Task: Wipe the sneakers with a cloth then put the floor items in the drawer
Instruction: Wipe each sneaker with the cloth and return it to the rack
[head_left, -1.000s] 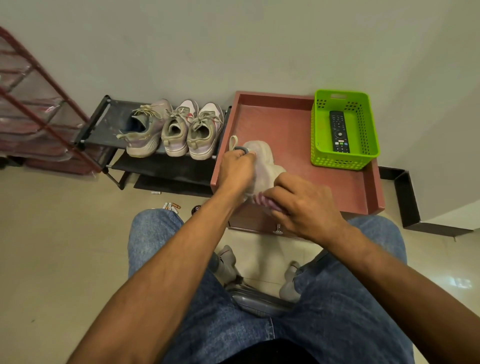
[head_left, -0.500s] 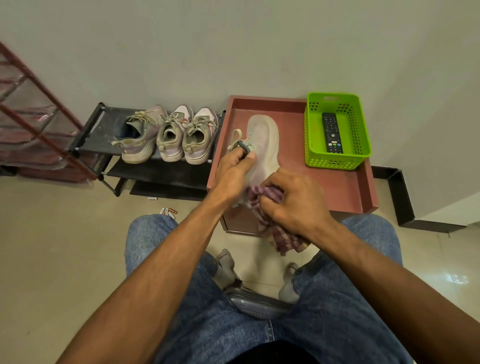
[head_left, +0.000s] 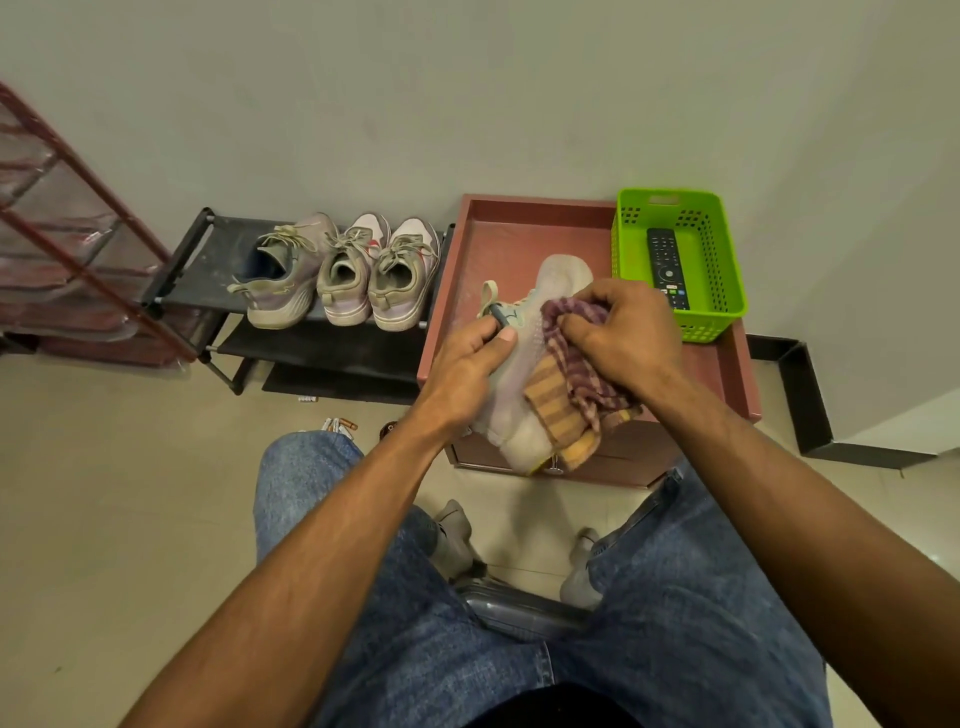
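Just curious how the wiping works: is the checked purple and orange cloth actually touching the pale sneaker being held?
Touching. The head view shows the checked cloth, gripped by the right hand, pressed and draped over the pale sneaker.

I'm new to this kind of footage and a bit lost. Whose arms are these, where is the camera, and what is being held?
There is no machine here. A person wears one wide-angle camera on the head, looking down, so you see their own arms and jeans-clad legs. The left hand steadies a pale sneaker above a reddish cabinet top. The right hand presses a checked cloth against it, wiping. A green basket on that cabinet holds a remote. Three more sneakers sit on a black rack to the left, and small items lie on the floor.
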